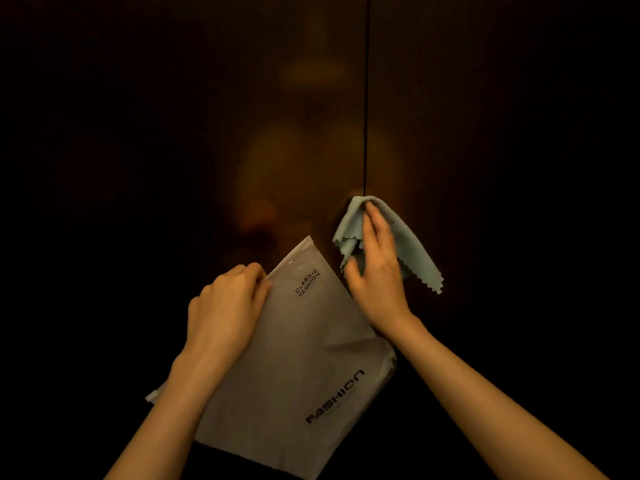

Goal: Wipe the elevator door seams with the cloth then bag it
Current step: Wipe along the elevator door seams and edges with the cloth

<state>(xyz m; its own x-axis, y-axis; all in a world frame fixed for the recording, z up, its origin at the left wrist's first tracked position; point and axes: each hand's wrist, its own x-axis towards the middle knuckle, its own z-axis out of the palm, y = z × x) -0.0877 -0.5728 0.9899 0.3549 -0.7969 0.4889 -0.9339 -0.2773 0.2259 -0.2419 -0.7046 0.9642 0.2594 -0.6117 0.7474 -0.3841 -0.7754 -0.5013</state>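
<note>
Cloth (403, 233) pressed on door seam (365, 98) under right fingers (372, 223); left fingers (258, 275) pinch bag (304, 358).

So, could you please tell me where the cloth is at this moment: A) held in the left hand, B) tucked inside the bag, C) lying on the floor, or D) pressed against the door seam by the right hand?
D: the right hand presses the cloth onto the door seam, while the left hand holds the bag.
</note>
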